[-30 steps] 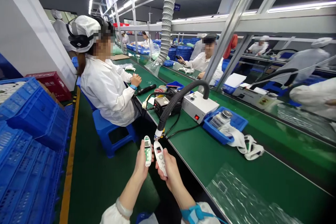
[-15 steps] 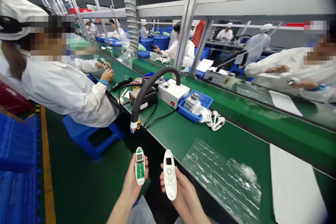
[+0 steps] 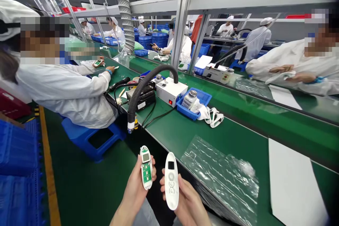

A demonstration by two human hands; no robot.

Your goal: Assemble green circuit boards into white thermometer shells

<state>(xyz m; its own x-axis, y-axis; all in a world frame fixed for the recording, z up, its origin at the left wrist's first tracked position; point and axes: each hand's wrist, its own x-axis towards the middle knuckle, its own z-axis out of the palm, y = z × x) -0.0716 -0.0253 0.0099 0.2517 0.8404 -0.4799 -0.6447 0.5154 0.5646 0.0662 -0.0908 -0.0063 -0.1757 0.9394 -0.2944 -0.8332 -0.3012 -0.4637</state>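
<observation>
My left hand (image 3: 135,180) is closed around the lower half of a small white handheld device (image 3: 146,168), whose green circuit board and small square screen face up. In my right hand (image 3: 185,194) is the matching white front cover (image 3: 171,183), with a dark window near its top and round button shapes below. The two halves are held upright side by side, a little apart, in front of the bench edge. My fingers wrap behind both pieces and are partly hidden.
On the green bench (image 3: 164,127) lie a clear plastic bag (image 3: 222,173) and a white sheet (image 3: 293,180). Farther back stand a blue tray (image 3: 203,97) with a metal bottle, a white box (image 3: 172,91) and a black hose (image 3: 135,102) overhanging the edge. A co-worker (image 3: 63,88) sits at left.
My left hand has moved slightly right with the open half, closer to the cover. The co-worker at left has lowered one hand to the bench and moved the hands apart.
</observation>
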